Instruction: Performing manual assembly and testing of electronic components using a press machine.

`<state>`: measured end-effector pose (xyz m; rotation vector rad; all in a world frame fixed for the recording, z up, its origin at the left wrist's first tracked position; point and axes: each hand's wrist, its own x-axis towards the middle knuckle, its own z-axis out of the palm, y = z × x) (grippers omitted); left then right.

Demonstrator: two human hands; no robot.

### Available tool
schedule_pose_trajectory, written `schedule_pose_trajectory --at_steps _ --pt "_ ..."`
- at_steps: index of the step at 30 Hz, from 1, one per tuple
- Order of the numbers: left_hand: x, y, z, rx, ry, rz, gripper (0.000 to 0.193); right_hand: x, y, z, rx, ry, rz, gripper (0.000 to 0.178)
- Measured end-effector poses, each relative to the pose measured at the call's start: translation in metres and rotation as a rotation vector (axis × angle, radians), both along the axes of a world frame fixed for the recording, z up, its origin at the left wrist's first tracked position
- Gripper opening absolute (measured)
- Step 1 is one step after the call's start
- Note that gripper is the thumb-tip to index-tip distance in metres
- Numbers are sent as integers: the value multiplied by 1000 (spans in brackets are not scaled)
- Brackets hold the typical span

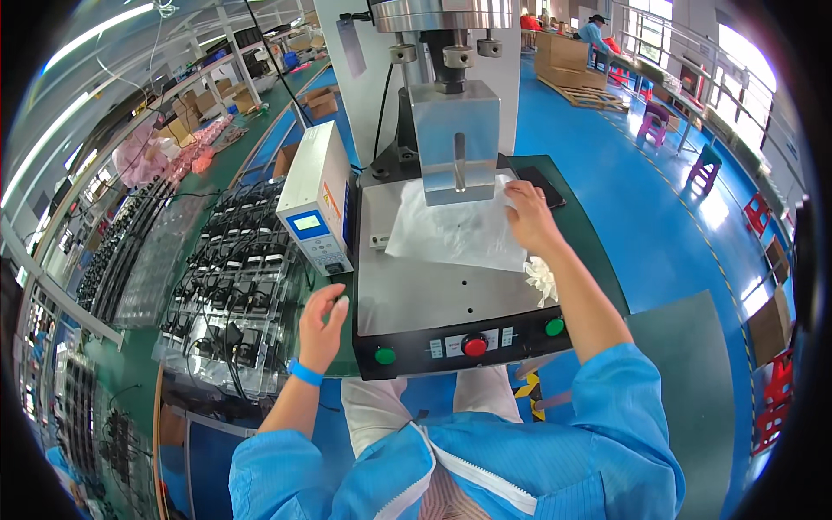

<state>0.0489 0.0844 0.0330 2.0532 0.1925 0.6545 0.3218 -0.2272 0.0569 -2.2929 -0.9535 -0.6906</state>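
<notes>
A translucent plastic sheet (451, 236) lies wrinkled on the metal bed (407, 299) of a bench press machine. Above it hangs the machine's block-shaped metal head (455, 130), whose lower end hides part of the sheet. My right hand (532, 218) reaches to the sheet's far right edge, just beside the metal head, with its bent fingers closed on that edge. Lower left, my left hand (321, 328) hovers beside the bed with thumb and fingers apart, holding nothing. A crumpled whitish bundle (542, 282) sits under my right forearm.
A white control box (316, 199) with a small screen stands left of the bed. Green buttons (385, 355) and a red button (474, 345) line the front panel. Farther left, clear trays (230, 295) hold several black cabled devices. A dark flat object (542, 184) lies behind my right hand.
</notes>
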Motion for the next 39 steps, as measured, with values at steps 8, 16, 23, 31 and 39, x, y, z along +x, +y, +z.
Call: schedule_pose_trajectory --at_steps 8,16,23,31,39 --pt "-31 -38 -25 262 -3 -1 67 -77 -63 12 8 68 -69 50" --pt "-30 -40 -41 338 88 28 96 -161 -107 -21 -105 427 -395 108" --pt "-29 -40 -35 341 75 3 89 -164 -110 -32 23 372 -318 94" --pt "9 -45 -3 666 -113 -61 66 -172 -81 -24 203 79 -26 42" --pt "64 -46 13 875 -67 -47 51 -173 -22 -11 96 4 209 35"
